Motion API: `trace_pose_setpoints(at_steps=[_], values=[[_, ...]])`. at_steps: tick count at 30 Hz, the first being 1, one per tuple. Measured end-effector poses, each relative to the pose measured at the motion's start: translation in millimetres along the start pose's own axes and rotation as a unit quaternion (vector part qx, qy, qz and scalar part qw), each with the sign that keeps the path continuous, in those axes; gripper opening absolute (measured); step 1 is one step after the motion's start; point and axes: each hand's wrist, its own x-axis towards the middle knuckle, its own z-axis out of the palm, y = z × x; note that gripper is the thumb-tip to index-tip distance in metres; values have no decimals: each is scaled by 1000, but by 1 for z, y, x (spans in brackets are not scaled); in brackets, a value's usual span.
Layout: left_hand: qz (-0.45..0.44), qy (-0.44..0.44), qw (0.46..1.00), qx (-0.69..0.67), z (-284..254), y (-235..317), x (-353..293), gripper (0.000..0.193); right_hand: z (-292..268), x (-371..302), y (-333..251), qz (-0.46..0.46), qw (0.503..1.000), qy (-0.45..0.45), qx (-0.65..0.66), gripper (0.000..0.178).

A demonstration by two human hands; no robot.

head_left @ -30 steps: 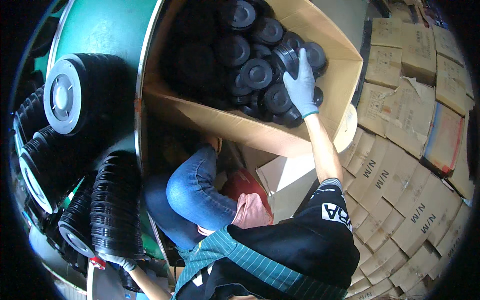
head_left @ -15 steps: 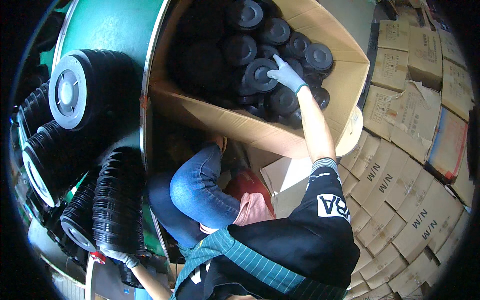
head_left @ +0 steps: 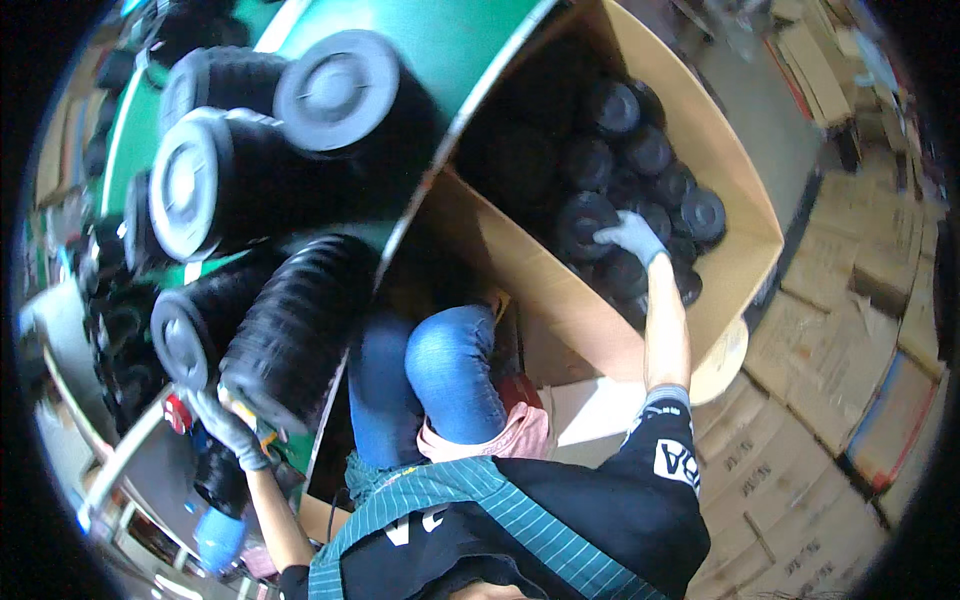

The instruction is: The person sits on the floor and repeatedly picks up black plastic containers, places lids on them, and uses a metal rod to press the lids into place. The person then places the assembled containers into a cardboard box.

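The black disc (head_left: 583, 224) lies right of the upper centre, among other black discs (head_left: 703, 214) in the cardboard box (head_left: 545, 290), immediately left of your gloved right hand (head_left: 637, 237). Your thumb and fingers there are slightly parted at the disc's edge; whether they grip it, I cannot tell. Your gloved left hand (head_left: 228, 430), lower left, is at the lower end of the ribbed black stack (head_left: 300, 335) by the green bench (head_left: 430, 40); its closure cannot be determined.

a factory workshop: black discs (head_left: 300, 320) stacked on a green bench (head_left: 455, 45), cardboard cartons (head_left: 810, 365) piled nearby.
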Motion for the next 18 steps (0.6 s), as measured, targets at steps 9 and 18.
trace_pose_setpoints(at_steps=[9,18], values=[[-179,89,888,-414,-15,81,10,49,7,-54,-34,-46,980,185,52,55],[-149,162,831,-510,-32,103,14,62,28,-138,-308,-295,886,74,350,54]])
